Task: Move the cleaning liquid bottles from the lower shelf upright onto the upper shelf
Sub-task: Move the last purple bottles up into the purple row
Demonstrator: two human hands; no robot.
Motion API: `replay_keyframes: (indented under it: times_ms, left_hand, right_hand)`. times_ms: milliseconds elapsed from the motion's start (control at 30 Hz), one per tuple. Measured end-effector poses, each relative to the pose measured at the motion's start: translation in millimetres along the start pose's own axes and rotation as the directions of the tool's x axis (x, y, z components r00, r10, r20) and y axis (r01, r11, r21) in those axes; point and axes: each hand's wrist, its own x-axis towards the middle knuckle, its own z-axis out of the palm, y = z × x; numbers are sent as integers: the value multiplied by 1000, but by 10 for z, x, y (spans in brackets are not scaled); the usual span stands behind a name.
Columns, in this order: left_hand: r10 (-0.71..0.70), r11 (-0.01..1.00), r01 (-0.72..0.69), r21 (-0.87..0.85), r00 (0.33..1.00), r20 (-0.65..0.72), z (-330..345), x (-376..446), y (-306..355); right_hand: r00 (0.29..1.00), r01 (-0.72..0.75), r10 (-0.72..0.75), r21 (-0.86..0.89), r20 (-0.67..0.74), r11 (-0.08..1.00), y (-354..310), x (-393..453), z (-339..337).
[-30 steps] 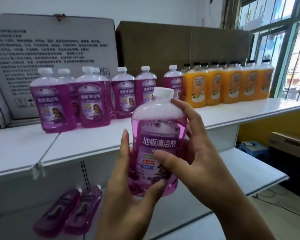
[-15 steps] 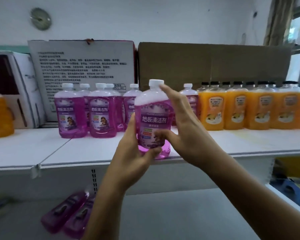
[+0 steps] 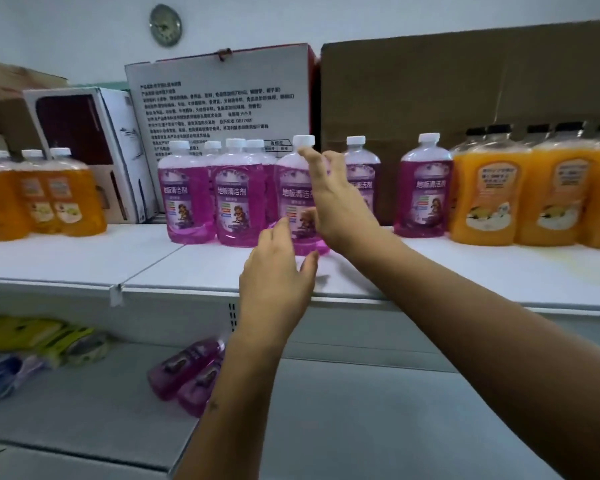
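Upper shelf runs past both hands, white. Cardboard box and printed carton stand against the wall beyond the fingertips, probably as a backstop for the rows.

Lower shelf sits below the wrists. Two purple bottles lie on their sides there, partly hidden by the left forearm, so the job looks unfinished.

Orange bottles are lined up to the right of the right hand, and more orange ones stand far left of the left hand (colours grouped, it seems).

Purple floor-cleaner row stands upright just left of the fingers, two more to the right.

The placed bottle stands upright on the upper shelf between the hands, label facing out, slightly forward of its neighbours.

Right hand has its fingers spread and straight, beside the bottle's shoulder and cap. Whether the pads touch it I can't tell (motion blur).

Left hand is relaxed, fingers loosely parted near the bottle's base and holding nothing. Looks like a release, with both hands flanking it to catch a wobble.
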Motion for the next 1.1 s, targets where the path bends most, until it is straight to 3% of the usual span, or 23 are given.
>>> replay_keyframes:
  times_ms: [167, 367, 433, 500, 567, 633, 700, 800, 900, 1000, 1100]
  left_hand:
    - [17, 1000, -17, -7, 997, -81, 28, -41, 26]
    - [47, 888, -213, -407, 924, -381, 13, -428, 58]
    - [-8, 852, -235, -467, 887, -461, 33, -664, -55]
    - [-129, 810, -194, -554, 862, -491, 115, -873, -246]
    - [-261, 748, -129, -651, 845, -467, 228, -1079, -468]
    - [-368, 724, -11, -690, 840, -399, 345, -1304, -692]
    - [-429, 740, 147, -657, 855, -292, 434, -1527, -911]
    - [-437, 791, 343, -506, 897, -74, 473, -1756, -1224]
    - [-441, 859, 433, -273, 897, 34, 405, -1899, -1575]
    - [-504, 839, 500, -215, 863, 41, 312, -1911, -1926]
    - [-546, 810, 552, -200, 833, 89, 313, -1786, -2243]
  right_hand:
    - [999, -48, 47, 33, 9, 998, 29, 112, 128]
    - [958, -228, 208, 89, 195, 970, -90, -227, -39]
    - [989, -136, 119, 244, 82, 960, -121, -623, -92]
    - [986, 30, 44, 440, -158, 897, -154, -1152, -117]
    - [925, 152, 79, 554, -372, 819, -168, -1683, -41]
    - [882, 165, 172, 629, -438, 759, -187, -2123, 184]
    - [896, 41, 310, 756, -317, 653, -246, -2425, 479]
    - [913, -302, 391, 838, 118, 454, -330, -2624, 927]
    - [806, -578, 368, 748, 462, 327, -381, -2664, 1278]
    - [728, -685, 339, 661, 597, 307, -469, -2647, 1590]
    - [705, -709, 342, 609, 621, 356, -514, -2587, 1933]
